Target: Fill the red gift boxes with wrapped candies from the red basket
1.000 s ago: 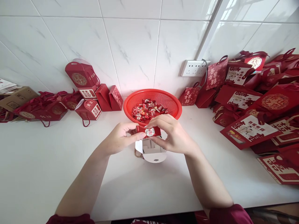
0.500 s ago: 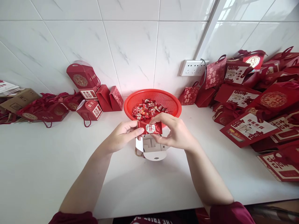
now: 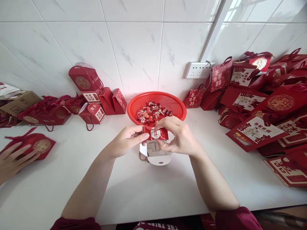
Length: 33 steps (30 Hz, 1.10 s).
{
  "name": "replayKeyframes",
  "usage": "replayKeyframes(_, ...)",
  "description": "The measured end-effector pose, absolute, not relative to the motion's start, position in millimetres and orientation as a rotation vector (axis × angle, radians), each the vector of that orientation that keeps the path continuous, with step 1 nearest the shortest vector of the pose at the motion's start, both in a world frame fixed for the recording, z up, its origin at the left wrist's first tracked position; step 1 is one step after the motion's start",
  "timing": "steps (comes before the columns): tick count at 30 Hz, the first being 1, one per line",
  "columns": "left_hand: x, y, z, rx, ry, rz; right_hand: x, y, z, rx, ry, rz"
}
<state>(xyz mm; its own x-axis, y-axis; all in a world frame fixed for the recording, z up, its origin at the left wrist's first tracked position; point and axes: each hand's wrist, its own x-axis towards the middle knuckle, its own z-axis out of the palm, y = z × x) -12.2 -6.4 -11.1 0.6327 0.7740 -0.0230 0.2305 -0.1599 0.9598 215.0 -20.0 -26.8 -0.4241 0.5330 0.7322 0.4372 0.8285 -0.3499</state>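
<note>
Between my two hands is a red wrapped candy (image 3: 156, 134) with a round white label. My left hand (image 3: 130, 138) pinches its left end with thumb and fingers. My right hand (image 3: 176, 134) grips its right side, fingertips on the top edge and thumb below. Beneath the candy stands an opened gift box (image 3: 159, 159), its white inside and rounded flap showing and a rope handle at its left. My hands hide part of it. Just behind, a red plastic basket (image 3: 157, 97) holds many small wrapped candies (image 3: 153, 112).
At the far left another person's hand (image 3: 16, 158) rests on a red gift box (image 3: 42, 145). Red boxes (image 3: 92, 112) stand along the wall on the left. A large pile of red gift boxes (image 3: 259, 127) fills the right side. A power strip (image 3: 199, 70) is on the tiled wall.
Another person's hand with a red gift box has come into view at the left. The candy in my hands has shifted slightly right and down.
</note>
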Motion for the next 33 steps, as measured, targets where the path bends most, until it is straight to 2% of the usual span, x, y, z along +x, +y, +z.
replayKeyframes(10, -17.1, -5.2, -10.1, 1.711, 0.878, 0.633, 214.7, -17.3, -28.1, -0.708, -2.129, 0.314)
replayKeyframes(17, -13.5, -7.4, -10.4, 1.728, 0.842, 0.599, 211.9, -19.5, -28.8, -0.644, -2.081, 0.114)
replayKeyframes(25, -11.7, -10.2, -8.2, 1.698, 0.834, 0.581, 213.3, -22.5, -26.0, -0.639, -2.101, 0.084)
replayKeyframes(28, -12.4, -10.2, -8.3, 1.714, 0.845, 0.601, 213.7, -22.6, -26.4, -0.668, -2.124, 0.163)
replayKeyframes(33, -14.7, -7.7, -8.7, 1.761, 0.896, 0.715, 212.6, -22.0, -25.9, -0.747, -1.978, 0.489)
